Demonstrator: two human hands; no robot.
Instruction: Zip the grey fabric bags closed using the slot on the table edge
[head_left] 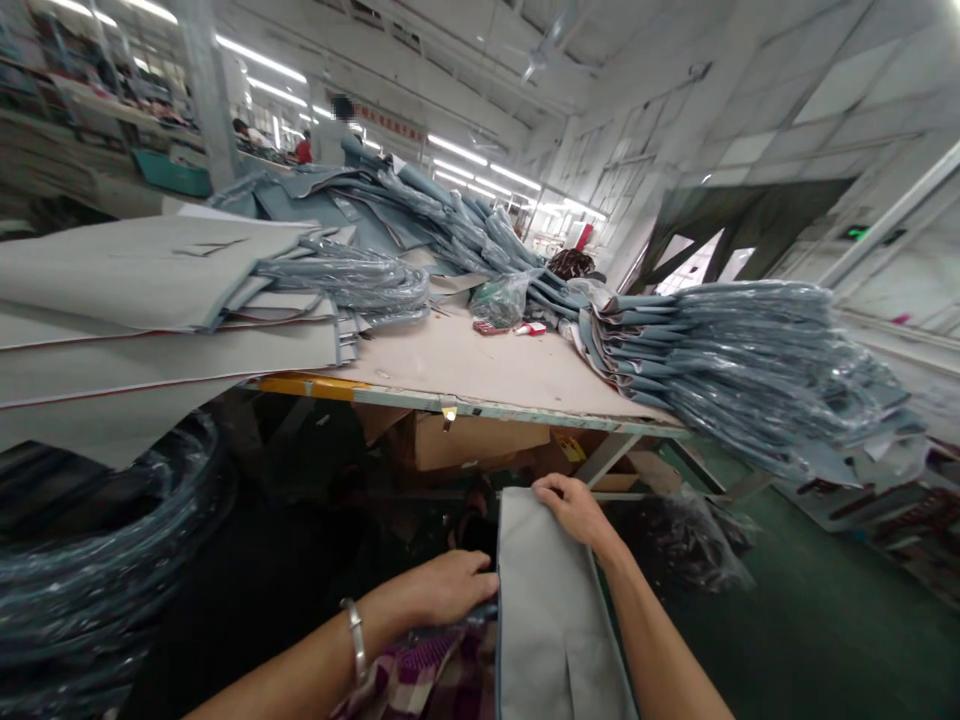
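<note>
A long grey fabric panel (551, 600) with a dark blue edge hangs upright in front of me, below the table's front edge. My right hand (571, 510) pinches its top right corner, fingers curled over the upper edge. At the panel's left edge is my left hand (454, 588), its fingers closed on that edge; some fingertips are hidden behind the panel. A silver bracelet (355, 640) circles my left wrist. The lower end of the panel runs out of the picture.
The table (465, 365) bears grey panels (127, 270) at left, plastic-wrapped bundles (750, 350) at right and a blue-grey heap (390, 205) behind. More wrapped bundles (112, 590) stand at lower left. A plastic bag (697, 540) lies under the table at right. A person (334, 135) stands far back.
</note>
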